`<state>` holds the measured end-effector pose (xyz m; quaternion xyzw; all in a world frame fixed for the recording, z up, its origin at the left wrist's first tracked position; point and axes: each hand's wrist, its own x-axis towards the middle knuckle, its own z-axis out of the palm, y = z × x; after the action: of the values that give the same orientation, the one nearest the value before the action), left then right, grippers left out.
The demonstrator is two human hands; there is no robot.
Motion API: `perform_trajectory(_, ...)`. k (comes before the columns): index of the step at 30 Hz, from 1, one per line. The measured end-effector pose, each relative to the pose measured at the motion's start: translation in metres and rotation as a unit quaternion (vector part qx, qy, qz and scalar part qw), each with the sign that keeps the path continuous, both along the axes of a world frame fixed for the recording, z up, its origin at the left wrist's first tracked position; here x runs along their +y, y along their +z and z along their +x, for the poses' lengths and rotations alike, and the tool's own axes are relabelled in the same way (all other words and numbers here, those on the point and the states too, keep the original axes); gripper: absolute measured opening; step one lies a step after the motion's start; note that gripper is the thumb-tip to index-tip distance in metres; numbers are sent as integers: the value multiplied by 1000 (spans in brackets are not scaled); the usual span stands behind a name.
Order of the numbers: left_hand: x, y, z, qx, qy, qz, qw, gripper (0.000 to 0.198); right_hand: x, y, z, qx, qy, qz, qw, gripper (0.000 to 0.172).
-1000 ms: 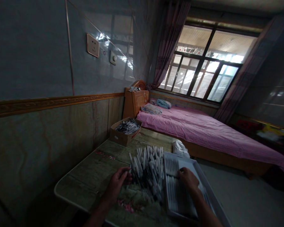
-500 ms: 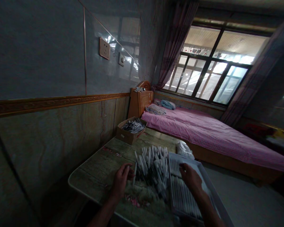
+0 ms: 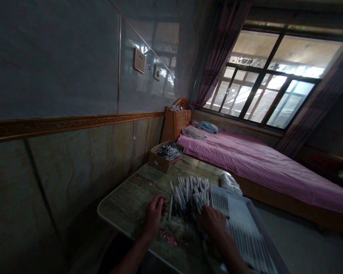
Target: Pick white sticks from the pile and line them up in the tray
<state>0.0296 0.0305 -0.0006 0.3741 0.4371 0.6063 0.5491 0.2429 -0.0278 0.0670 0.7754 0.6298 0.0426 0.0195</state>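
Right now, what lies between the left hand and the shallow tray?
In the head view, there is a pile of pen-like sticks and, nearer the tray, the right hand.

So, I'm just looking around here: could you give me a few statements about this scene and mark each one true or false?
1. The pile of pen-like sticks lies on the table. True.
2. The right hand is inside the cardboard box. False: the right hand is at the right side of the pile; the cardboard box stands farther back.
3. The left hand is to the left of the pile. True.
4. The tray is left of the pile. False: the tray is on its right.
5. The bed cover is green. False: the bed cover is pink, with a checked pattern.
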Motion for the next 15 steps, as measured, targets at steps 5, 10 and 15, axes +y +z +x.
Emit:
perform_trajectory(5, -1, 3, 1, 9, -13, -3, 1000, 35, 3, -1, -3, 2, -17, -14, 1000, 26)
perform_trajectory(10, 0, 1, 1, 39, -20, -2, 999, 36, -1, 12, -8, 11, -31, -18, 999, 27)
perform_trajectory(15, 3, -7, 3, 60, -25, 2, 998, 35, -12, 17, -13, 71, -34, 2, 997, 23)
